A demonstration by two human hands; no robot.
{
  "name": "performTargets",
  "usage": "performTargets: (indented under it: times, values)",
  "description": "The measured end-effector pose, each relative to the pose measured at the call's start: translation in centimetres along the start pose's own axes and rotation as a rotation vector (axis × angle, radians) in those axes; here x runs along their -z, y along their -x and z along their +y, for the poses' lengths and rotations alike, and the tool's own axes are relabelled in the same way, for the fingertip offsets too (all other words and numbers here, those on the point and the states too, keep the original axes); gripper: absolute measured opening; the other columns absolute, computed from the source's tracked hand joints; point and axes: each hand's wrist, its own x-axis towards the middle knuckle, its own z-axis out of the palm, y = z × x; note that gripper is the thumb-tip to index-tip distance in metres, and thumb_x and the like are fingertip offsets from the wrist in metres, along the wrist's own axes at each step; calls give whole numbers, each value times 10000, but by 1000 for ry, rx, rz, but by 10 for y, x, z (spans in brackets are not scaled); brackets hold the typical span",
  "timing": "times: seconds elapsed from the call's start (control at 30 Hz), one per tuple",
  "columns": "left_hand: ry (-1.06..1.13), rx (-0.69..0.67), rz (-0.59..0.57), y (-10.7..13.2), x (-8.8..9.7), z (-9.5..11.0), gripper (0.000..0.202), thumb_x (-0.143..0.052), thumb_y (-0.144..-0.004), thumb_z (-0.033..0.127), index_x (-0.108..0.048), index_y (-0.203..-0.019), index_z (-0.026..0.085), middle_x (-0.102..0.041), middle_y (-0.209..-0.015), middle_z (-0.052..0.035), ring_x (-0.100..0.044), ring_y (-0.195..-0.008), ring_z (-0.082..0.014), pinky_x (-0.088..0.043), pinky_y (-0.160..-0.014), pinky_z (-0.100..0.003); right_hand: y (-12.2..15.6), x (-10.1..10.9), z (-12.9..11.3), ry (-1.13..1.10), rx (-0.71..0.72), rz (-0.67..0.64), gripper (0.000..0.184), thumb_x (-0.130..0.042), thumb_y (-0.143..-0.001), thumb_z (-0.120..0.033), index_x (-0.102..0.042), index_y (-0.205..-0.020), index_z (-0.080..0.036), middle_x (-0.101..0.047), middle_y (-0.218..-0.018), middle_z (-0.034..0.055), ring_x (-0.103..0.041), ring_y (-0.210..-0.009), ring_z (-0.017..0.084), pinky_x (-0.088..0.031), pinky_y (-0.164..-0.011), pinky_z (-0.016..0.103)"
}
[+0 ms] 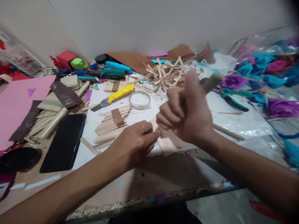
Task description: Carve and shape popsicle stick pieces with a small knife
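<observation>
My right hand (189,109) is raised over the white board (142,118), blurred, its fingers curled round a thick greyish-beige rod (213,82) whose end sticks out beyond the thumb. I cannot tell what tool the rod belongs to. Lower and to the left, my left hand (142,140), with a ring on one finger, is closed in a pinch at the board's near edge. Whatever it pinches is hidden. Thin flat wooden pieces (171,141) lie between and under the hands. Beside my left hand is a pile of wooden craft sticks (113,124).
A yellow utility knife (121,93) with its blade out lies by a roll of tape (140,100). Behind are loose sticks (163,73). Pliers (234,99), a dowel (229,132) and paper flowers (280,107) are right; a phone (63,143) is left.
</observation>
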Motion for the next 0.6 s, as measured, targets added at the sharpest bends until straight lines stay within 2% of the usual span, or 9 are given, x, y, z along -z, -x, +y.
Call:
performTargets:
  times: [0.13, 0.27, 0.47, 0.6]
  values:
    - [-31, -35, -23, 2, 3, -5, 204, -529, -1048, 166, -728, -1070, 129, -665, -961, -96, -634, -839, -174, -499, -705, -286, -7, 19, -7, -74, -80, 38, 763, -576, -940, -729, -256, -505, -190, -144, -407, -80, -97, -368, 63, -89, -396, 246]
    - [24, -37, -50, 4, 8, -9, 215, -525, -1057, 165, -703, -1176, 147, -658, -1040, -97, -638, -891, -162, -504, -750, -275, -7, 31, -1, -97, -201, -15, 752, -535, -878, -832, -353, -495, -211, -179, -424, -76, -138, -383, 74, -142, -408, 261]
    - [48, -28, -52, 6, 7, -11, 239, -544, -1042, 148, -678, -1238, 175, -655, -1050, -84, -627, -893, -158, -493, -741, -276, -3, 29, 1, -43, -154, -40, 761, -504, -801, -921, -442, -511, -220, -271, -445, -60, -190, -394, 83, -213, -393, 269]
    - [53, -17, -18, 9, 2, -14, 277, -554, -1031, 133, -672, -1268, 216, -661, -1050, -71, -627, -870, -150, -476, -710, -270, -3, 32, 2, -31, -109, -86, 816, -342, -810, -983, -379, -507, -226, -259, -455, -55, -209, -395, 91, -252, -402, 266]
